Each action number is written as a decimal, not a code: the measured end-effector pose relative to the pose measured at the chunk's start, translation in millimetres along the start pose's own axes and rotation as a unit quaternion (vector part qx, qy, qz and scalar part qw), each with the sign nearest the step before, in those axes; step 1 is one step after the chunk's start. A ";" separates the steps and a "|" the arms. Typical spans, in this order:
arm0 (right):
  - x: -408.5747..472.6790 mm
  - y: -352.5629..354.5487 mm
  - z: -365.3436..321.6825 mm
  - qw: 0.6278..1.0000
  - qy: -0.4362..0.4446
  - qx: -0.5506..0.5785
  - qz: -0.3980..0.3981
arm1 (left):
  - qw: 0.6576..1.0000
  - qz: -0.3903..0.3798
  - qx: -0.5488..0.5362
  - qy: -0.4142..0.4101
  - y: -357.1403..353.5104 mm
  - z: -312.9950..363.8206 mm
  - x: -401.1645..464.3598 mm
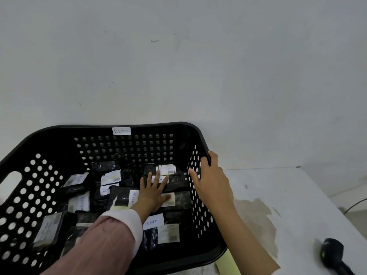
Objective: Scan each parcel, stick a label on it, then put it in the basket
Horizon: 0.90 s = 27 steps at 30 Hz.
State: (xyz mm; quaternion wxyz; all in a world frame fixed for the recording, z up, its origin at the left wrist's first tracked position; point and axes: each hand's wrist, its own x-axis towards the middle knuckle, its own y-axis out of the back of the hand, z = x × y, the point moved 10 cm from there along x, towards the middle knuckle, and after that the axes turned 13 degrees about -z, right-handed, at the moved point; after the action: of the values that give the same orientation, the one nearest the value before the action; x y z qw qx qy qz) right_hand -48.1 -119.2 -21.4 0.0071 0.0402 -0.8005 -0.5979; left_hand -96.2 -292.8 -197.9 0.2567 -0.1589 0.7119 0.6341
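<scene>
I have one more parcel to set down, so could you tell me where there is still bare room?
The white table is free between the basket, which the right hand holds by the rim, and the scanner. Inside the basket, parcels crowd the floor, with the left hand flat on them.

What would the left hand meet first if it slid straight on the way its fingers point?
Probably the white shipping label on the black parcel just beyond the left hand; behind that, the basket far wall. Depth is uncertain.
</scene>
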 end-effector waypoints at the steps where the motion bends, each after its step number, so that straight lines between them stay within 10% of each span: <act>1: -0.1 -0.3 -0.5 1.000 0.000 -0.001 -0.001 | 1.000 -0.003 -0.005 0.011 0.3 1.1 3.6; 9: -1.3 -0.1 -1.3 1.000 -0.003 -0.023 -0.008 | 0.998 -0.006 -0.035 -0.057 11.9 -7.0 17.6; 17: 0.0 -0.6 -1.5 1.000 -0.004 -0.029 0.007 | 0.974 0.208 0.056 -0.071 42.8 17.3 -31.2; 27: 0.1 2.1 -1.4 1.000 -0.004 -0.008 0.004 | 0.988 -0.037 -0.114 -0.099 24.1 16.6 -19.9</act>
State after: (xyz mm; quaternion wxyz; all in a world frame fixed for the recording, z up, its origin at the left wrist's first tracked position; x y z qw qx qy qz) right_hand -48.3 -119.9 -19.0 0.0065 0.0346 -0.7959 -0.6043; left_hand -90.5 -274.9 -167.9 0.3293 -0.1499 0.5994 0.7140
